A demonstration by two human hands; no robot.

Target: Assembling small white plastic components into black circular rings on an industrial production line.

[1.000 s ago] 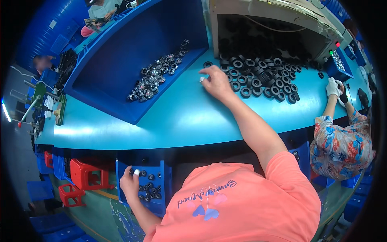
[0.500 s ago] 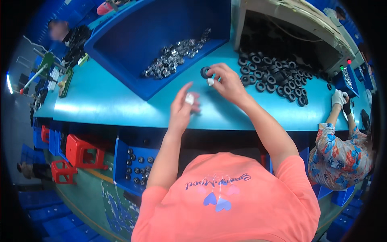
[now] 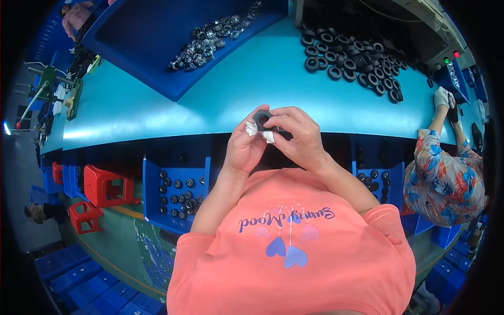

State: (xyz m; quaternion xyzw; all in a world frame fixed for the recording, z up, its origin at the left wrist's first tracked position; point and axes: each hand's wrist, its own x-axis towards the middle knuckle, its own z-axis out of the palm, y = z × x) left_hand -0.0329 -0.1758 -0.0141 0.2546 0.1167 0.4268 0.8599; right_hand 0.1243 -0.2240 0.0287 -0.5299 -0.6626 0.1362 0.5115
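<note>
Just past the table's near edge, both my hands meet around a black rubber-looking ring (image 3: 262, 120). My left hand (image 3: 245, 148) grips its left side between thumb and fingers. From the right, my right hand (image 3: 304, 137) pinches it, with a fingertip by the ring's hole. A dark edge under the right fingers may be part of this ring or a second one; I cannot tell. White wrapping (image 3: 251, 128) covers my left thumb tip, and more white wrapping (image 3: 269, 137) is on the right thumb. Several similar rings (image 3: 362, 60) lie piled on the blue-green table (image 3: 220, 100).
A big blue bin (image 3: 139, 58) of shiny metal parts (image 3: 210, 39) stands at the far left. Below the table are blue trays (image 3: 152, 202) with small dark wheel-like parts. Red stools (image 3: 102, 186) stand at left. A co-worker in a floral shirt (image 3: 443, 181) works at right.
My right hand has brought the ring from the table area back toward my body. My left hand, open and apart before, has closed on it. The view has shifted, with the table higher up.
</note>
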